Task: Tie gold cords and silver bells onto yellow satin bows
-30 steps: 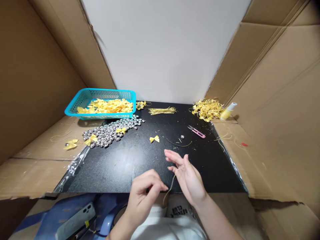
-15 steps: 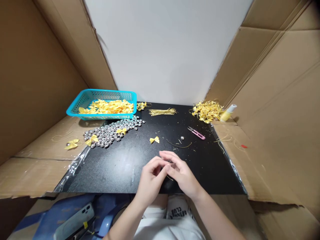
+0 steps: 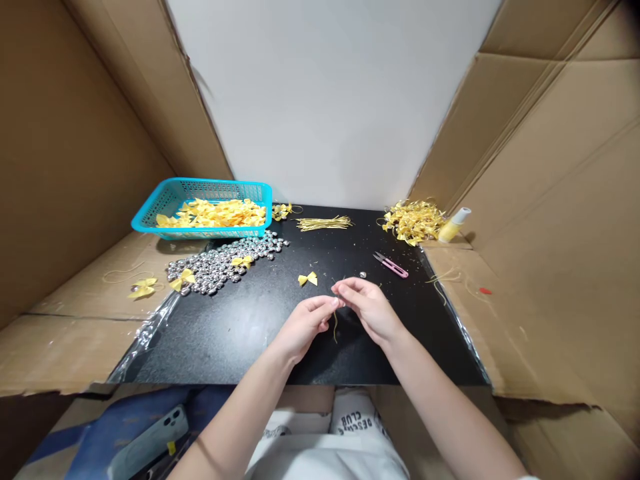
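Observation:
My left hand (image 3: 309,325) and my right hand (image 3: 369,308) meet fingertip to fingertip above the black table. A thin gold cord (image 3: 335,328) hangs down from the left fingertips, pinched there. My right thumb and index finger are pressed together beside it; what they grip, if anything, is too small to make out. Just beyond the hands lies a yellow bow (image 3: 308,279). A single silver bell (image 3: 363,275) rests behind my right hand, near the pink thread snips (image 3: 391,265).
At the back left, a turquoise basket (image 3: 200,233) holds yellow bows, with silver bells (image 3: 213,267) spread before it. Gold cords (image 3: 325,223) lie at the back centre. A pile of bows with cords (image 3: 414,222) and a small bottle (image 3: 454,225) are at the back right. Cardboard walls flank the table.
Both hands have moved forward and opened out from their cupped pose into fingertip pinches. The gold cord now dangles below them. My right hand now covers most of the place where a loose cord lay.

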